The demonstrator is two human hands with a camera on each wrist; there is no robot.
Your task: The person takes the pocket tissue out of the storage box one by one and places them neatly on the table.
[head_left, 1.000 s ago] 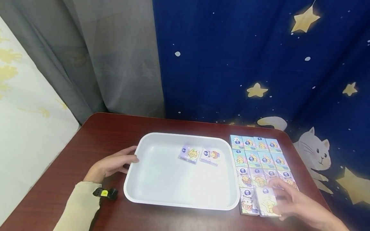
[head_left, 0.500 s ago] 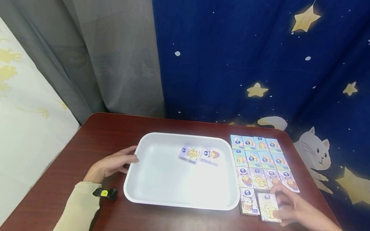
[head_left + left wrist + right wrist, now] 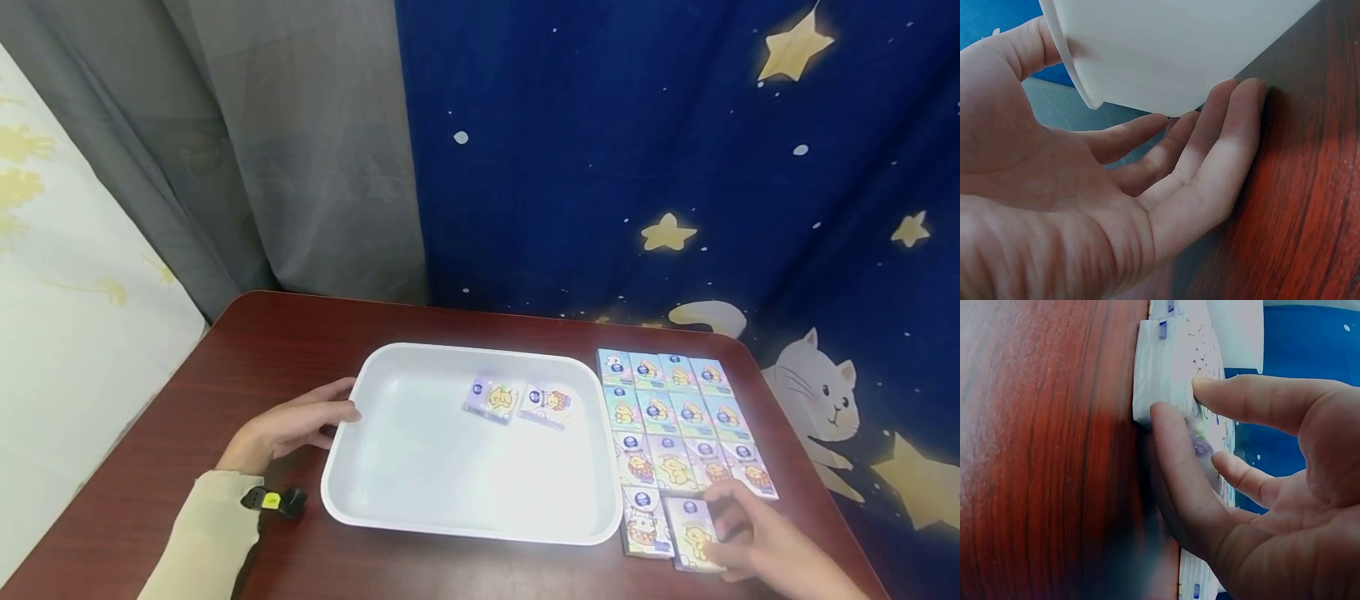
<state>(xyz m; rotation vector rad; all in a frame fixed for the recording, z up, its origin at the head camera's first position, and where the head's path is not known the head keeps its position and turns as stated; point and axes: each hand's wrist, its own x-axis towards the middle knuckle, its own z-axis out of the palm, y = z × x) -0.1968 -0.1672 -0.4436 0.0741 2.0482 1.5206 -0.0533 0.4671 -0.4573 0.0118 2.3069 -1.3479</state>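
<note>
My left hand (image 3: 296, 425) holds the left side of a white tray (image 3: 472, 535), its thumb at the rim and its fingers by the outer wall (image 3: 1166, 56). Inside the tray lie two small tissue packs, a purple one with a yellow figure (image 3: 491, 400) and one with a balloon print (image 3: 546, 406). My right hand (image 3: 757, 533) grips another tissue pack (image 3: 692, 533) at the near end of the packs right of the tray. In the right wrist view, thumb and a finger pinch that pack (image 3: 1163, 372).
Blue tissue packs (image 3: 655, 410) fill the two far rows beside the tray. Purple packs (image 3: 673, 463) make up the nearer rows, with a balloon-print pack (image 3: 647, 525) left of the gripped one. The dark red table (image 3: 285, 333) ends at a blue star curtain (image 3: 525, 208).
My right hand first drew the gripped tissue pack slightly toward me and right, then shifted it back a little toward the row. My left hand and the tray have stayed still.
</note>
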